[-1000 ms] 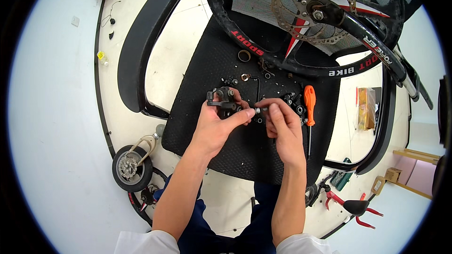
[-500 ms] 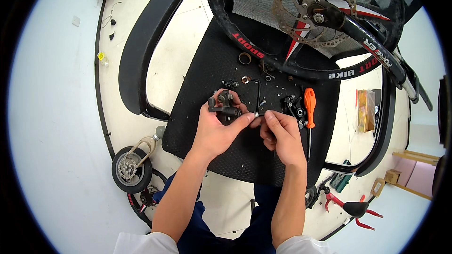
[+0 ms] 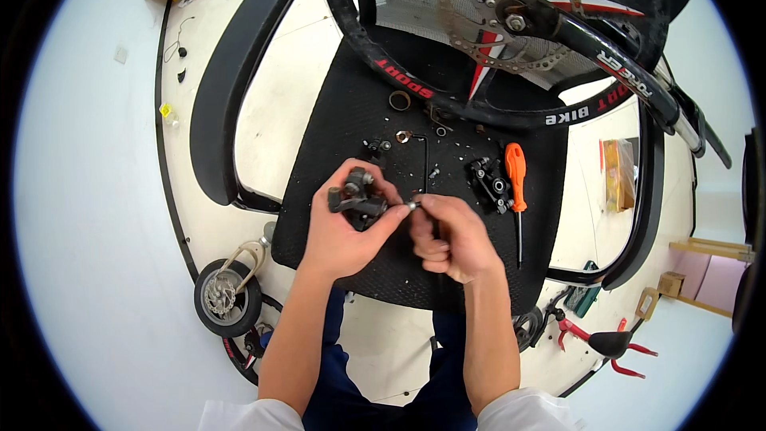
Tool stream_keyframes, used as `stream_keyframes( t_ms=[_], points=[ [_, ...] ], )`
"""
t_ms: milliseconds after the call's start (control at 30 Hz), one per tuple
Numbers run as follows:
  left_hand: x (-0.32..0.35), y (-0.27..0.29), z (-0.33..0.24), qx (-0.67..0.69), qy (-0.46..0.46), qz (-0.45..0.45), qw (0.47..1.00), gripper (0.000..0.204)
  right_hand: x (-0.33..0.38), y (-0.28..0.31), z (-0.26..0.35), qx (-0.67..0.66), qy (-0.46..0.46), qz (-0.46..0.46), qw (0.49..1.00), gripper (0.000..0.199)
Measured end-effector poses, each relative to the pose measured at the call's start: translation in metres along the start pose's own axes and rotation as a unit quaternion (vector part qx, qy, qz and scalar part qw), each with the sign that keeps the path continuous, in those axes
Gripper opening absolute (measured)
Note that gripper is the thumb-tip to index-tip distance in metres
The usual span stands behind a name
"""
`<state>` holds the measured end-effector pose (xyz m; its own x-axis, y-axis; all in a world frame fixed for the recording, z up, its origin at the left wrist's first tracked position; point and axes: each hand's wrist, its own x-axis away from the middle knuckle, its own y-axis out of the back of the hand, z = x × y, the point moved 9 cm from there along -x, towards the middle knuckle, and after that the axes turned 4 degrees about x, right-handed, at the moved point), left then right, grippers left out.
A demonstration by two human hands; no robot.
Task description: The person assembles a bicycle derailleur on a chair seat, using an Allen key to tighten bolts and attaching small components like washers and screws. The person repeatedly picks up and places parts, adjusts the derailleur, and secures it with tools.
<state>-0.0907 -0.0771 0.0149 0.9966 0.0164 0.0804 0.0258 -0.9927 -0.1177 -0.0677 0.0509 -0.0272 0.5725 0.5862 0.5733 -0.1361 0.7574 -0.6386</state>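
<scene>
My left hand (image 3: pixel 339 246) is wrapped round a black disc brake caliper (image 3: pixel 361 206) with stubby cylindrical parts on top. Between the left thumb tip and the fingers of my right hand (image 3: pixel 461 241) is a small silver metal piece (image 3: pixel 412 205), like a bolt with a ring. The right hand pinches its far end with thumb and forefinger, the other fingers curled under. Just beyond lies a black hex key (image 3: pixel 426 161). To the right are another black caliper (image 3: pixel 488 182) and an orange-handled screwdriver (image 3: pixel 515 169). My palm hides part of the held caliper.
Everything lies on a black chair seat (image 3: pixel 399 275) between two armrests (image 3: pixel 227 96). A bike wheel (image 3: pixel 447 108) with a brake disc (image 3: pixel 451 16) and fork (image 3: pixel 594 44) covers its far side. A metal ring (image 3: pixel 400 100), brass nut (image 3: pixel 403 136) and small bolts (image 3: pixel 375 148) are scattered nearby.
Both hands have shifted left and slightly down with the caliper and the small metal piece. The whole view has drifted a little too. My right fingers have curled in more and are slightly blurred.
</scene>
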Motion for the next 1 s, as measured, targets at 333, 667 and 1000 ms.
stream_keyframes(
  t_ms=[333,667,1000],
  points=[
    [0.013,0.029,0.013,0.147,0.049,-0.005,0.988,0.025,-0.01,-0.021,-0.003,0.226,0.121,-0.048,0.966,0.019],
    [0.002,0.01,0.028,0.406,0.107,-0.012,0.908,0.011,0.005,-0.035,0.03,0.471,0.254,-0.131,0.835,0.014],
    [0.002,-0.006,0.029,0.45,0.094,0.036,0.887,0.02,0.003,-0.042,0.027,0.546,0.238,-0.133,0.792,0.017]
  ],
)
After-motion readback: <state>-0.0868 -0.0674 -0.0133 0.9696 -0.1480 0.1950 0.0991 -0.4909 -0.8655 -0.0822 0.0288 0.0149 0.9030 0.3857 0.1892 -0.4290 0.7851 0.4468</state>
